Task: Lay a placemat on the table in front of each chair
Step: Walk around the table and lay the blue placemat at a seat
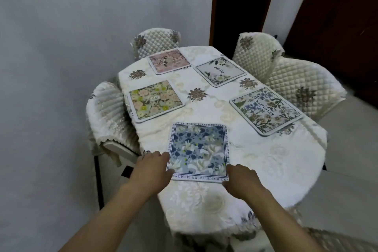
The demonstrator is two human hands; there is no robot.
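Observation:
A blue floral placemat (198,152) with a lettered border lies flat at the near end of the table (266,161). My left hand (152,166) rests on its near left corner, fingers spread flat. My right hand (241,177) touches its near right corner, fingers curled down on the cloth. Further off lie several other placemats: a green-yellow one (155,100) on the left, a pink one (169,60) at the far end, a white floral one (220,71) at the far right and a blue-botanical one (266,110) on the right.
Quilted cream chairs stand around the table: one at the left (108,112), one at the far end (157,41), two on the right (257,55) (302,92). A grey wall runs close along the left. A dark doorway (243,4) and a brown cabinet (335,26) lie beyond.

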